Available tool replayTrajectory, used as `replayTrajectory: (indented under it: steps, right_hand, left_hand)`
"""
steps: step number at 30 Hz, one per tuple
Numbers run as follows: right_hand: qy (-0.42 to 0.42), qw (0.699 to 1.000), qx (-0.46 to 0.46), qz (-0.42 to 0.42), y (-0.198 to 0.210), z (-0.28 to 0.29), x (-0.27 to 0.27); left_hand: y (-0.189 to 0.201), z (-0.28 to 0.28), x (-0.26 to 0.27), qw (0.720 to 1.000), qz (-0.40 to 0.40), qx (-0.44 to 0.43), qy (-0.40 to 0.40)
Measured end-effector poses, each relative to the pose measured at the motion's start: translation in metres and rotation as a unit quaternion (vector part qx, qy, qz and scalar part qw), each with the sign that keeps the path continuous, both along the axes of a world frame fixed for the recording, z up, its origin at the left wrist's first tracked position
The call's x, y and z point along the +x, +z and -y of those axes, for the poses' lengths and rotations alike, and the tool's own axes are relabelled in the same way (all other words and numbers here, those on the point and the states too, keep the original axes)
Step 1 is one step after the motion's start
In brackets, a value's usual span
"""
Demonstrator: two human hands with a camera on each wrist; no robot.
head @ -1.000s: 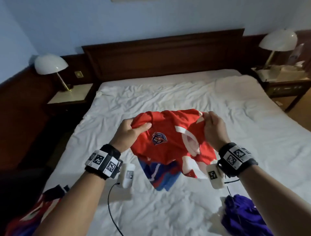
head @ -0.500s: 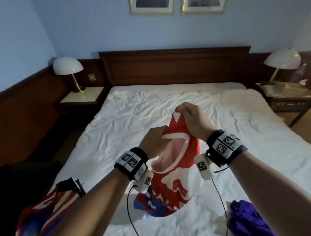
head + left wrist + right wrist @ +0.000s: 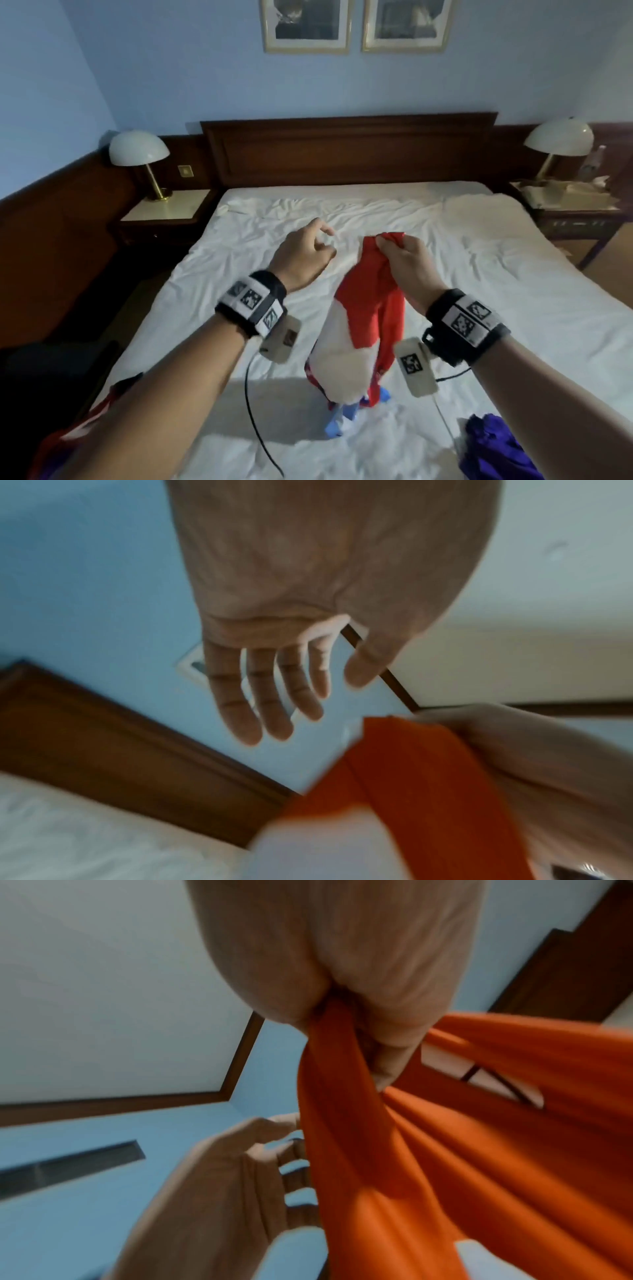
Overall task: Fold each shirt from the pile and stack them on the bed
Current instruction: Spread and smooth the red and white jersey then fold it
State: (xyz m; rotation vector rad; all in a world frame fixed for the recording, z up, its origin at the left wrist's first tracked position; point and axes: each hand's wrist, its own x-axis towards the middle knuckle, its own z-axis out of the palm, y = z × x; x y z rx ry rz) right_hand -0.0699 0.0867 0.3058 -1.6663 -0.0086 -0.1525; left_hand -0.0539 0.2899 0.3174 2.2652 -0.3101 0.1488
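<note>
Head view shows the right hand [image 3: 407, 263] pinching the top edge of a red shirt [image 3: 371, 308], so this grip is clenched on the cloth while the rest of the shirt hangs down, its lower end just reaching the bed [image 3: 479, 274]. The left hand [image 3: 303, 258] is beside it, apart from the cloth, fingers loosely spread and holding nothing; the left wrist view confirms a released grip with bare fingers [image 3: 260, 696].

The step in hand looks like lifting one shirt out to straighten it before folding. The next move probably calls for the left hand to catch the matching top corner, so that the shirt can be spread flat on the sheet.

There is wide open sheet ahead, up to the headboard [image 3: 349, 150]. Nearer the person, a purple garment [image 3: 496, 448] lies at the right and a red striped heap [image 3: 78, 435] at the left edge, so the flat spread is best made in the middle. The wrist cable [image 3: 255, 418] trails over the sheet and could snag.
</note>
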Motion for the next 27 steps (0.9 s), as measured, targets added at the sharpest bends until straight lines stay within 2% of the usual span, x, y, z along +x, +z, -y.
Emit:
replayTrajectory:
  steps: [1,2,4,5,6,8,10,12,15,17,19,23,25,27]
  right_hand:
    - [-0.014,1.0,0.026,0.001,0.003,-0.002,0.003]
    - [-0.022,0.999,0.045,0.005,0.008,-0.004,0.004]
    - [-0.017,0.998,0.062,0.008,0.014,-0.006,0.01]
    - [-0.006,0.998,0.063,0.009,0.017,-0.006,0.011]
    - [0.009,0.998,0.067,0.01,0.017,-0.005,0.013]
    - [0.042,0.997,0.066,0.02,0.015,0.0,0.012]
    - [0.059,0.997,0.015,0.051,0.001,0.01,0.005]
    - [0.054,0.997,-0.033,0.054,-0.024,0.02,-0.01]
    - [0.093,0.994,-0.065,-0.002,-0.081,0.024,-0.036]
    - [0.148,0.979,-0.141,-0.011,-0.115,0.019,-0.048]
    - [0.15,0.97,-0.188,-0.031,-0.143,0.011,-0.047]
    - [0.035,0.979,-0.194,-0.054,-0.155,0.002,-0.026]
    - [0.014,0.979,-0.2,-0.038,-0.142,0.005,-0.014]
    - [0.005,0.985,-0.171,-0.023,-0.119,0.007,-0.006]
  left_hand:
    - [-0.009,0.008,-0.012,0.995,-0.023,-0.096,-0.005]
    - [-0.021,0.017,-0.023,0.986,-0.049,-0.156,-0.021]
    - [-0.046,0.038,-0.041,0.984,-0.08,-0.154,-0.045]
    - [-0.055,0.047,-0.044,0.984,-0.082,-0.157,-0.024]
    - [-0.062,0.054,-0.042,0.976,-0.08,-0.2,0.005]
    - [-0.06,0.057,-0.029,0.963,-0.065,-0.258,0.05]
    - [-0.044,0.054,-0.019,0.953,-0.051,-0.295,0.046]
    - [-0.025,0.051,-0.013,0.952,-0.023,-0.3,0.053]
    - [-0.005,0.052,-0.003,0.951,0.003,-0.302,0.059]
    - [0.004,0.056,0.002,0.945,-0.003,-0.324,0.049]
    - [0.018,0.062,0.004,0.937,-0.019,-0.346,0.051]
    - [0.039,0.059,0.018,0.924,-0.019,-0.377,0.062]
    - [0.038,0.047,0.03,0.922,-0.042,-0.382,0.049]
    - [0.031,0.036,0.031,0.935,-0.074,-0.346,0.03]
